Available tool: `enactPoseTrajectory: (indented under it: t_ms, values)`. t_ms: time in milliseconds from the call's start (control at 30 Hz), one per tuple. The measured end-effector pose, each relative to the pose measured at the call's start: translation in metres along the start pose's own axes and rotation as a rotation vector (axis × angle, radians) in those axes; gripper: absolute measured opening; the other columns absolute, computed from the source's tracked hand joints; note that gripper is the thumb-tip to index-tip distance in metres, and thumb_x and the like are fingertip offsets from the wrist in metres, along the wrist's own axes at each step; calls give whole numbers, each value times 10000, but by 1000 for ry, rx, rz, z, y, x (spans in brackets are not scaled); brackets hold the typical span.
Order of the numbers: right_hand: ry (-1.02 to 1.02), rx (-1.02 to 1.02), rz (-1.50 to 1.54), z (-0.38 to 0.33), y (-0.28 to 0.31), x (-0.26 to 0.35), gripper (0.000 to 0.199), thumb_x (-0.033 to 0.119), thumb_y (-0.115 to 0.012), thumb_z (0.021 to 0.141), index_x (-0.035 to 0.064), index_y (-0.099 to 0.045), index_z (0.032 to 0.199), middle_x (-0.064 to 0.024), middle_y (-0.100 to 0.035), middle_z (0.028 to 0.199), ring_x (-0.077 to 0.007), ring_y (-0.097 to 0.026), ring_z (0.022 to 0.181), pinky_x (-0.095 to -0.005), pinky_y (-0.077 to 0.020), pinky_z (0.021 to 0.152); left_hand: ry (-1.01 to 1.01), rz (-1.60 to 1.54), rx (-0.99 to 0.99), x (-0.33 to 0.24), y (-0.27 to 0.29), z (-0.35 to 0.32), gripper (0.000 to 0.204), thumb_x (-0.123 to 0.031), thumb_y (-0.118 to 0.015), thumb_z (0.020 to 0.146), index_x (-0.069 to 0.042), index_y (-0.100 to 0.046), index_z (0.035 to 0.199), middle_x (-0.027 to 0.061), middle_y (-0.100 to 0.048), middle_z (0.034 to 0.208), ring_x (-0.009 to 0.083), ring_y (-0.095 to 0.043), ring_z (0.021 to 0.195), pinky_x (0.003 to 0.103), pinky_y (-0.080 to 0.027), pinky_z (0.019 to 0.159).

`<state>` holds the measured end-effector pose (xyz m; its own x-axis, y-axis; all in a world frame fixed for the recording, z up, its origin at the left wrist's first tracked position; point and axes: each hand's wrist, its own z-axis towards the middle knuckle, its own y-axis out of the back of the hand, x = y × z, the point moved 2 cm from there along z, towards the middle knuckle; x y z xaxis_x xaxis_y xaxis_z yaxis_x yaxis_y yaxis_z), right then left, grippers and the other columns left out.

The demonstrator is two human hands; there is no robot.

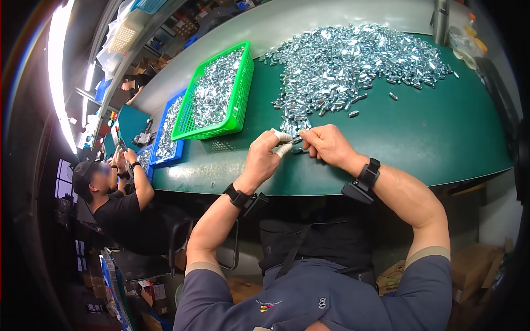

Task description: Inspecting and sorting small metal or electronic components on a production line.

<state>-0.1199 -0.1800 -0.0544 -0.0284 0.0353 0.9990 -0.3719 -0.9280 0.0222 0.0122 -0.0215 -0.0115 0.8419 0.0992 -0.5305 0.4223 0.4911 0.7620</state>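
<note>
My left hand (pixel 263 159), with white covers on its thumb and a fingertip, is closed in a pinch on a small silver metal cylinder (pixel 296 141). My right hand (pixel 332 145) meets it there, thumb and fingers pressed together at the other end of the piece. Its fingertips partly hide what they grip. Just beyond both hands, loose metal cylinders (pixel 295 123) trail off from a large heap of the same shiny parts (pixel 353 60). The hands work close above the green tabletop (pixel 408 140), near its front edge.
Left of the heap stands a green perforated basket (pixel 243 94) full of metal parts. A blue tray (pixel 167 161) with more parts sits beside it. A metal flask (pixel 440 22) and a plastic bag (pixel 464 44) are at the far right. A co-worker (pixel 118 204) sits at the left.
</note>
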Motion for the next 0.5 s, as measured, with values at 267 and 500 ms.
enactPoseTrajectory:
  t_ms: [267,500]
  values:
    - [-28,69,-109,-2,2,3,531,424,-567,1076,-1,-711,793,-30,-630,605,-92,-562,503,-266,-455,489,-19,37,27,-12,-7,0,190,-39,-809,854,-35,-737,1030,107,-712,945,266,-696,857,355,-552,762]
    - [83,-18,99,1,-3,4,532,433,-552,1082,14,-701,791,-9,-623,632,-75,-543,536,-239,-436,509,-167,222,-67,-8,37,0,187,-41,-812,841,-43,-741,1013,103,-714,946,282,-690,858,359,-547,765]
